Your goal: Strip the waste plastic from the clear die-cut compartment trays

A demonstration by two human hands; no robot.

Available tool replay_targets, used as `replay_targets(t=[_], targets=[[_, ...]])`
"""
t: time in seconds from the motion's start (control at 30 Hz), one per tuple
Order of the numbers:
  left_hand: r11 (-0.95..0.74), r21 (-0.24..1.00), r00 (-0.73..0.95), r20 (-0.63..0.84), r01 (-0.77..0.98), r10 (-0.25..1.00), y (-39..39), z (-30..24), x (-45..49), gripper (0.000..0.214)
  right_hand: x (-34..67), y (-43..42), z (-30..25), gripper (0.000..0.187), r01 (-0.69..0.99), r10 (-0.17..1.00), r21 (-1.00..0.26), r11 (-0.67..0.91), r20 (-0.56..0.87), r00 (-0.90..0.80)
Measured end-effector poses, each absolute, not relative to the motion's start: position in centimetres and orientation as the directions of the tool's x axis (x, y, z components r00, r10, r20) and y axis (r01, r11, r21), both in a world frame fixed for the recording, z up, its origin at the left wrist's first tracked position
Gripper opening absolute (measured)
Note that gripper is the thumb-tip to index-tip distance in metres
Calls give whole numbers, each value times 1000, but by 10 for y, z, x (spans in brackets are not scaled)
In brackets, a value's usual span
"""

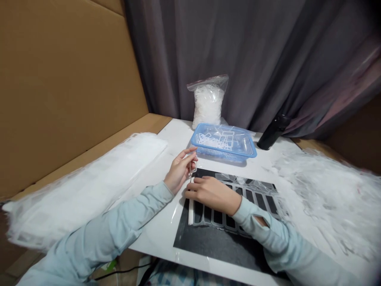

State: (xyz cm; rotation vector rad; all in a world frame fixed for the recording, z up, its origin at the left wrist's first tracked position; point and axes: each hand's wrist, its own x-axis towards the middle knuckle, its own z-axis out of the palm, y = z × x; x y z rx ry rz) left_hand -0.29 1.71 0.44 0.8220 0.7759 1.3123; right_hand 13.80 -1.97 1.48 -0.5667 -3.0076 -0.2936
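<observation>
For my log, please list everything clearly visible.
Table: one, white, centre.
Basket: one, blue, table's far side.
Small frames: many, white, inside basket.
Filled bag: one, whitish, behind basket.
Bottle: one, black, right of basket.
Mat: one, black, table's near side.
Frame sheet: one, translucent, on mat.
Strip: one, white, sheet's left end.
Stacked sheets: uncountable, whitish, table's left.
Loose heap: one, whitish, table's right.
Curtain: one, grey, behind table.
Cardboard: two panels, brown, left and right.
Cable: one, black, below table.
Sleeves: two, light blue, both arms.
Left hand: one, bare, holding single frame.
Right hand: one, bare, above mat.
</observation>
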Motion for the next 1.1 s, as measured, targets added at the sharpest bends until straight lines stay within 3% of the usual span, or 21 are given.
replay_targets(t=[0.27,0.43,0.7,1.0,1.1], targets=[[-4,920,55,28,-392,998,18,4,-7,37,140,-20,12,8,355,337,190,915,122,-934],[-238,971,187,233,4,954,21,7,-11,37,153,-25,15,16,396,345,194,897,250,-904],[-404,858,316,305,319,898,27,5,-20,20,158,-30,5,17,498,456,25,867,368,-811],[-491,757,289,400,431,870,28,6,-21,17,157,-32,-1,38,481,512,-187,857,417,-751],[-512,734,293,421,446,858,30,3,-21,16,161,-32,-3,38,451,551,-318,834,424,-719]])
